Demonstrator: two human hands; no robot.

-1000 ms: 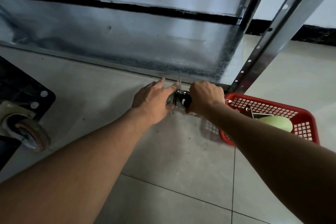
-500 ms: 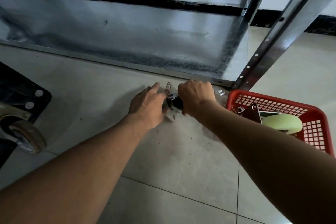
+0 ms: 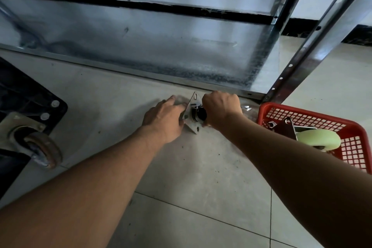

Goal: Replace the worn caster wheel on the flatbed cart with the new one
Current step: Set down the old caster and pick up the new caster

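Note:
A caster with a square metal mounting plate (image 3: pixel 192 116) and a dark wheel stands on edge on the tiled floor between my hands. My right hand (image 3: pixel 220 108) grips its wheel end, fingers curled round it. My left hand (image 3: pixel 164 120) lies flat on the far side of the plate, fingers straight, touching the plate's edge. At the left edge the flatbed cart (image 3: pixel 24 96), black, lies tipped, and a worn rusty caster (image 3: pixel 41 150) is bolted to its underside. A pale green caster (image 3: pixel 318 139) lies in the red basket (image 3: pixel 352 127).
A metal shelf rack (image 3: pixel 161 46) stands just beyond my hands, its slotted upright (image 3: pixel 298 66) rising at the right. Small shiny fasteners (image 3: pixel 246 107) lie on the floor by the basket's near corner. Grit is scattered over the tiles.
The caster's plate has been turned up onto its edge between my hands. My left hand has shifted slightly left, behind the plate. The view has drifted so the basket shows further right.

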